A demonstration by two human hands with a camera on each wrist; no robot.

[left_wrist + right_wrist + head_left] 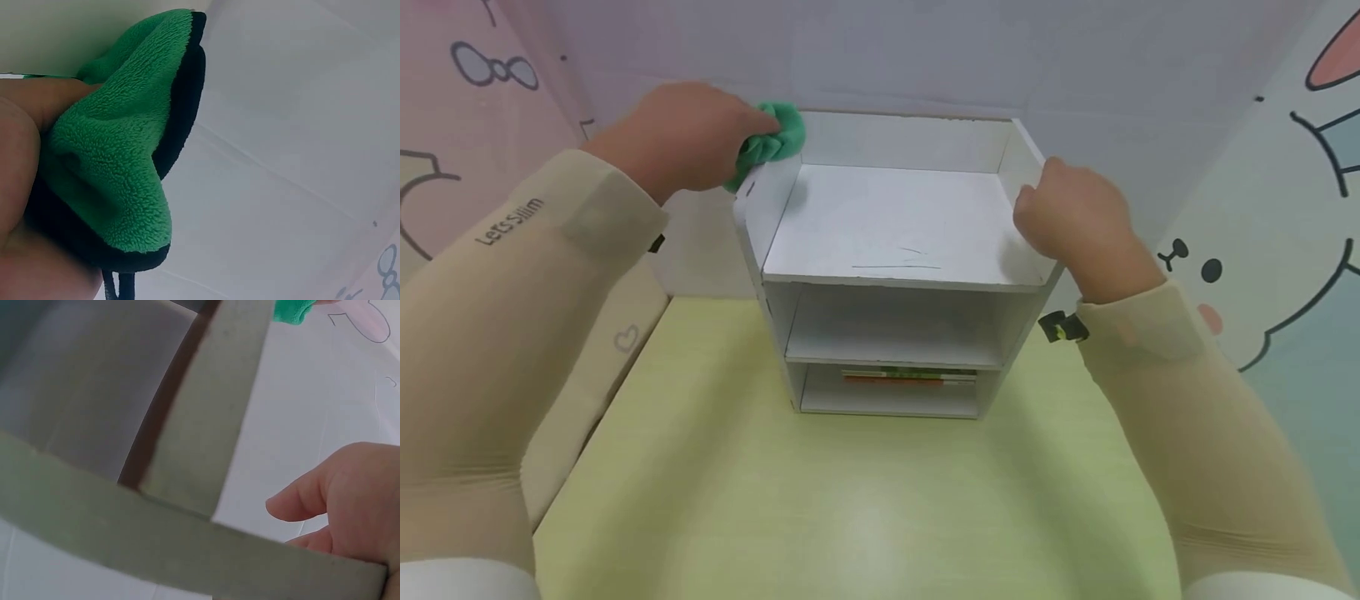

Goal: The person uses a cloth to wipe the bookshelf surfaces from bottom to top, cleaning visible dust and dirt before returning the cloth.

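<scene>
I am watching from the head view: the left hand (688,137) is gripping a bunched green cloth (769,142), fingers curled round it, and is pressing it against the top of the left side wall of a white shelf unit (895,225), near that wall's back corner. In the left wrist view the cloth (119,144) is filling most of the frame; I am seeing its fleecy green face, a black edge binding and a fingertip (37,103) pinching the fold, with a white panel behind it. The right hand (1075,221) is sitting on the right side wall of the shelf unit near its front corner, fingers curled over the top edge and holding it. In the right wrist view I am seeing the thumb (306,497) bent toward the grey-looking edge of the board (206,419); the fingers themselves are mostly out of frame there, and a scrap of the green cloth (290,309) is showing at the far top. The shelf unit is standing toward the back edge of a pale yellow-green table (820,500), against the wall. Its top tray is showing faint pencil-like marks (898,262). On the lowest shelf a flat item with orange and green edges (910,377) is lying; I cannot tell what it is.
</scene>
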